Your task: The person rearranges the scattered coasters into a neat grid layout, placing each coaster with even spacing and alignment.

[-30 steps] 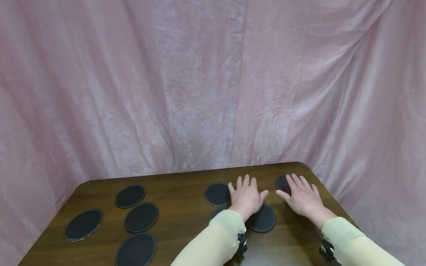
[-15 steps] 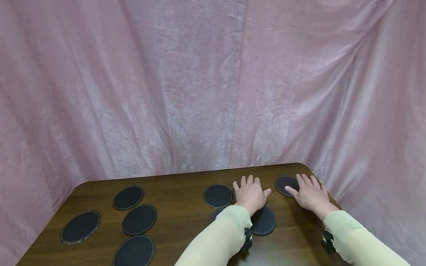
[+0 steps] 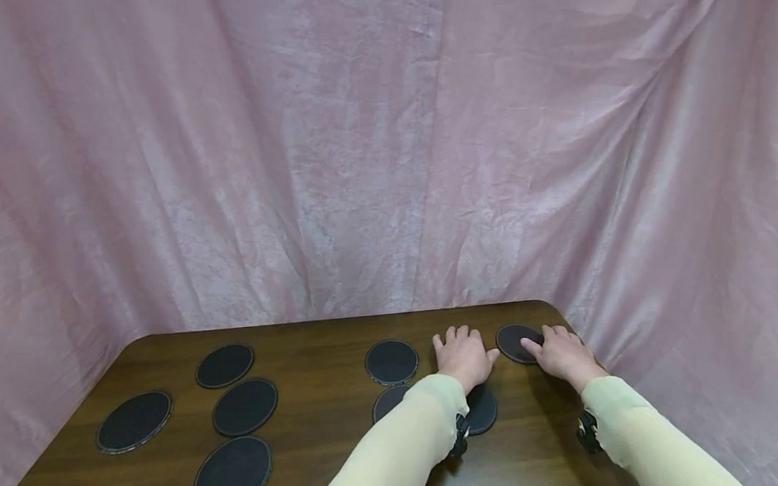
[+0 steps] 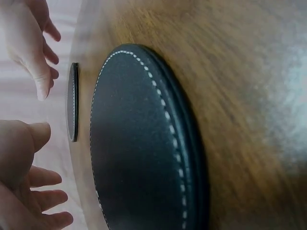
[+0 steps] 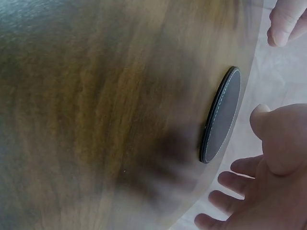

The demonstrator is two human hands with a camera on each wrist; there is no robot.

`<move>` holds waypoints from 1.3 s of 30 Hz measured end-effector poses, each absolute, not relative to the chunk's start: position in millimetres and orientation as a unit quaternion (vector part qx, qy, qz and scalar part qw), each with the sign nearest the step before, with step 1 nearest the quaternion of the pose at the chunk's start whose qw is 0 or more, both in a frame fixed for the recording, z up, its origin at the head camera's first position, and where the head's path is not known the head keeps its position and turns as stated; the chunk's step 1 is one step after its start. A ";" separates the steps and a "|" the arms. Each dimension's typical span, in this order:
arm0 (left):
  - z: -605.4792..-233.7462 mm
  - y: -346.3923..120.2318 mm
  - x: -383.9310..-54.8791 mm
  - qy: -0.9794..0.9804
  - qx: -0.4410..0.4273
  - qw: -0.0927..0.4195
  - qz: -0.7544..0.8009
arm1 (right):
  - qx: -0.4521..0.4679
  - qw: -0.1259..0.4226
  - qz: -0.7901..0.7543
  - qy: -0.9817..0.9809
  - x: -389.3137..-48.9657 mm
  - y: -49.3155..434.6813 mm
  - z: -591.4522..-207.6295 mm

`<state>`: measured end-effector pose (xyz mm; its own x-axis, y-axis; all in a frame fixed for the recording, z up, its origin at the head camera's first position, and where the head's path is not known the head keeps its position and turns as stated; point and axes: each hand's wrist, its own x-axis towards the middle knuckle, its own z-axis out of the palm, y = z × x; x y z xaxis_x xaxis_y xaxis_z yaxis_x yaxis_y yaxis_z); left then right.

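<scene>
We see the corner disc [image 3: 518, 343] lying flat on the brown wood-grained table [image 3: 316, 371], close to the table's far right corner; it is round and nearly black with a faint brown cast, and up close it shows a smooth leather-like face, a line of pale stitching just inside the rim and a thick dark edge that looks layered. We count eight such discs in view on the table: four across its left half, and four on its right half, namely the corner disc, a far disc [image 3: 391, 362] by the table's far edge, a half-hidden disc [image 3: 388, 401] nearer the table's middle, and a front disc [image 3: 484, 412] partly behind the left forearm. We count two hands over the table's right half. The right hand [image 3: 562, 353] is beside the corner disc toward the table's right edge, its fingers apart and loosely bent, gripping nothing, its thumb overlapping the disc's rim from the head view. The left hand [image 3: 464, 356] hangs over the table between the far disc and the corner disc, fingers spread and slightly bent, gripping nothing. Beyond the table's far edge we see a pink velvety curtain [image 3: 358, 164]
</scene>
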<state>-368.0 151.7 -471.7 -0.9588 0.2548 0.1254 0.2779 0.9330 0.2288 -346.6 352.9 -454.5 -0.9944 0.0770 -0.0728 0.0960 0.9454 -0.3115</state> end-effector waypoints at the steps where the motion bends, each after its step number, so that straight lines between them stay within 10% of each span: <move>1: -472.1 152.3 -368.7 -0.982 -0.137 0.049 -0.122 | 0.044 0.035 -0.155 0.986 -346.3 352.2 -452.4; 39: -464.0 163.2 -370.3 -0.983 -0.134 0.015 -0.126 | 0.071 0.096 -0.221 0.968 -354.1 349.2 -442.6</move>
<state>-370.3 163.2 -464.0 -0.9634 0.2605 0.0637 0.2681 0.9321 0.2434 -354.1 349.2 -442.6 -0.9714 0.0951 -0.2174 0.1799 0.8926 -0.4134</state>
